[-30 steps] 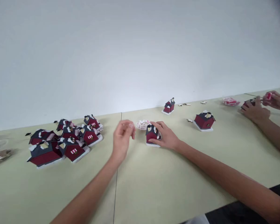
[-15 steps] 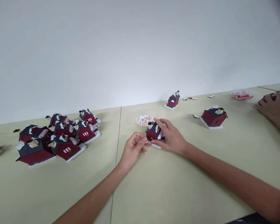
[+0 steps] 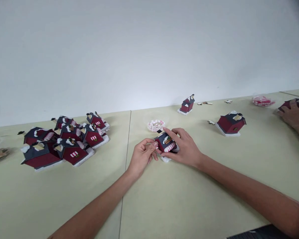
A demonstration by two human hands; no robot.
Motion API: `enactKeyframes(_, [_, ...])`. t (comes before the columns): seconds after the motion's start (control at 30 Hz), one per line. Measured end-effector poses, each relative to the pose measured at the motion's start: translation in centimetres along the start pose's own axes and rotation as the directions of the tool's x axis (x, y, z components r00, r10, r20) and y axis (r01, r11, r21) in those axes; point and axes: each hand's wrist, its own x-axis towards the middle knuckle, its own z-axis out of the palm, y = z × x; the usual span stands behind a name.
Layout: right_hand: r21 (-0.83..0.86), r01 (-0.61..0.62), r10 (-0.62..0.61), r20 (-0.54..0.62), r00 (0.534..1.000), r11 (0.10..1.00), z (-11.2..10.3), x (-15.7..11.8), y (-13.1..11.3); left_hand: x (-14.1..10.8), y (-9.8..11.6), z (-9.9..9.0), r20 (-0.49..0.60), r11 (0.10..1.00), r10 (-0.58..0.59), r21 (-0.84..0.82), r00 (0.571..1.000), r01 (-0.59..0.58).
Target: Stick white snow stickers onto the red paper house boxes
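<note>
The right hand (image 3: 184, 147) gripped a tilted miniature red house (image 3: 166, 142) with spread fingers, the left hand (image 3: 142, 156) pinching narrowly against its side; a striped paper ring (image 3: 155, 125) lay at twelve o'clock.

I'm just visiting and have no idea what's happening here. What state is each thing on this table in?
Small red model house, tilted, held between the hands.
Left hand, curled, fingertips at the house's edge.
Right hand, gripping the house.
Striped ring, lying flat.
Farther red house, standing upright.
Group of red houses, bunched together.
Co-worker's hand, closed around something dark red.
</note>
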Motion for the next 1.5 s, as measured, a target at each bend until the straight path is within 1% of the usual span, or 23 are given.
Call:
enactKeyframes(0.2, [0.054, -0.028, 0.029, -0.015, 0.999, 0.998, 0.16, -0.14, -0.44, -0.14, 0.16, -0.09, 0.020, 1.000, -0.005, 0.010, 1.000, 0.005])
enactKeyframes(0.37, [0.055, -0.072, 0.072, -0.005, 0.997, 0.996, 0.24, -0.26, -0.45, -0.18, 0.02, -0.30, 0.115, 0.998, -0.050, -0.041, 0.992, 0.055])
enactKeyframes(0.5, [0.029, -0.049, 0.049, 0.003, 0.999, 0.998, 0.05, -0.17, -0.41, -0.28, 0.04, -0.37, 0.170, 0.995, -0.074, -0.058, 0.983, 0.084])
enactKeyframes(0.67, [0.036, -0.041, 0.040, 0.017, 0.999, 0.999, -0.17, -0.11, -0.46, -0.31, 0.18, -0.36, 0.200, 0.997, -0.069, -0.012, 0.977, 0.073])
enactKeyframes(1.1, [0.036, -0.040, 0.039, 0.019, 0.999, 0.999, 0.03, -0.32, -0.42, -0.37, 0.18, -0.29, 0.209, 0.998, -0.041, 0.056, 0.977, 0.030])
enactKeyframes(1.3, [0.055, -0.038, 0.037, 0.021, 0.999, 0.998, -0.08, -0.25, -0.54, -0.29, 0.03, -0.15, 0.179, 0.999, -0.019, 0.052, 0.984, 0.010])
enactKeyframes(1.5, [0.101, -0.042, 0.042, 0.002, 0.999, 0.994, 0.01, -0.23, -0.46, -0.34, 0.18, -0.19, 0.198, 0.999, -0.012, 0.048, 0.980, 0.002])
